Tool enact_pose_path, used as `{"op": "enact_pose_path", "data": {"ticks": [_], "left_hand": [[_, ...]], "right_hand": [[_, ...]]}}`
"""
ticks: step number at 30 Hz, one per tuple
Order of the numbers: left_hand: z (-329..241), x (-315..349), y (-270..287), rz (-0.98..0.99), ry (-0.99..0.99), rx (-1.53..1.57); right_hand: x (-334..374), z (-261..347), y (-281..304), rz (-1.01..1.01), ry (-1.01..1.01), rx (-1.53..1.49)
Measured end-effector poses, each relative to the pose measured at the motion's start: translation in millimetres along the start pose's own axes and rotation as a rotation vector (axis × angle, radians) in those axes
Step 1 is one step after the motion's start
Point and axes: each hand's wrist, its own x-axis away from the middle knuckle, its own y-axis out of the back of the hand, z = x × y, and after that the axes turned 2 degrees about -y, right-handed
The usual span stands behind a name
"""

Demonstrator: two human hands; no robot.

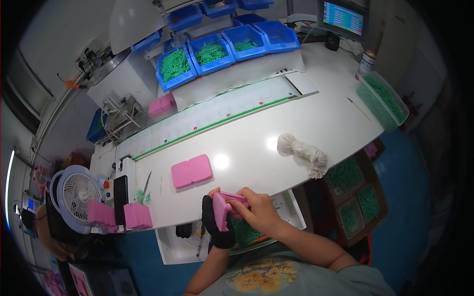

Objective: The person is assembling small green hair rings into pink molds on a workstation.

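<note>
Over the table's near edge, both hands are on a pink rubber mould (220, 211) that is spread apart like a book. My left hand (213, 231), in a black fingerless glove, wraps round its left side. My right hand (262, 213) is bare, its fingers pinched at the mould's inner edge. Whether anything small sits between those fingertips is hidden. On the table beyond lie two pink mould blocks (191, 171) side by side. Below my hands, green wax pieces (245, 233) show in a pulled-out drawer (169, 250).
Blue bins (211, 52) with green pieces line the back. A bundled whitish cloth (303, 152) lies at right, near a clear tub (382, 98). Pink moulds (137, 216) and a fan (76, 195) stand left. A pointed tool (147, 182) lies beside green scraps.
</note>
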Motion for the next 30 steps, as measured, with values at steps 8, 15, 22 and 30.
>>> {"op": "enact_pose_path", "data": {"ticks": [8,15,22,30], "left_hand": [[3,-3,6,0.077,0.090,0.093],[0,-10,7,0.018,0.024,0.066],[6,-6,8,0.027,0.137,0.193],[0,-5,6,-0.006,-0.017,0.019]], "right_hand": [[1,-7,3,0.050,0.004,-0.019],[7,-6,-3,0.019,-0.255,-0.606],[2,-6,12,0.188,-0.120,-0.118],[7,-5,-5,0.023,0.033,-0.210]]}}
